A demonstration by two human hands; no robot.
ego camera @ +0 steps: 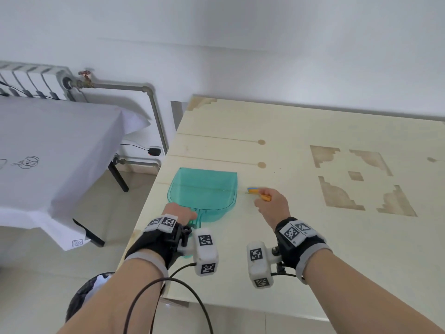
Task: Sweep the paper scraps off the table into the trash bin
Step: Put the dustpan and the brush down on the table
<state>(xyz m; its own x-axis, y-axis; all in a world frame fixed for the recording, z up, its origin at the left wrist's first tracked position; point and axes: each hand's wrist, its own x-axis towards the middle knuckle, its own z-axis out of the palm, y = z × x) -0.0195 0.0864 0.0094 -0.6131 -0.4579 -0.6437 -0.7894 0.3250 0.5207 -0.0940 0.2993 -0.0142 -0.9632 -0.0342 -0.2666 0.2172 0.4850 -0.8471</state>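
A: Where is the translucent teal plastic dustpan (204, 191)?

B: Flat on the pale wooden table (277, 237), near its left edge; the wide mouth points away from the person, the handle toward them.

A: And the left hand (179, 213)?

B: At the dustpan's handle, fingers curled down around it; a black wrist strap with square printed markers (166, 222) sits behind it.

A: The right hand (273, 203)?

B: Just to the right of the dustpan, knuckles up, fingers closed round a small brush with an orange handle (266, 197); a yellow and blue end pokes out toward the dustpan's right wall; whether it touches the wall I cannot tell.

A: Any paper scraps?

B: I cannot make any out on the table or inside the dustpan; the pan's floor looks see-through down to the wood.

A: The bin?

B: A round trash bin lined with a black bag (89, 292) stands on the floor below the table's near left corner, partly hidden by the left forearm; something white lies inside it.

A: What else?

B: A second table under a white cloth (55, 150) to the left; a white radiator (31, 83) on the wall behind it.
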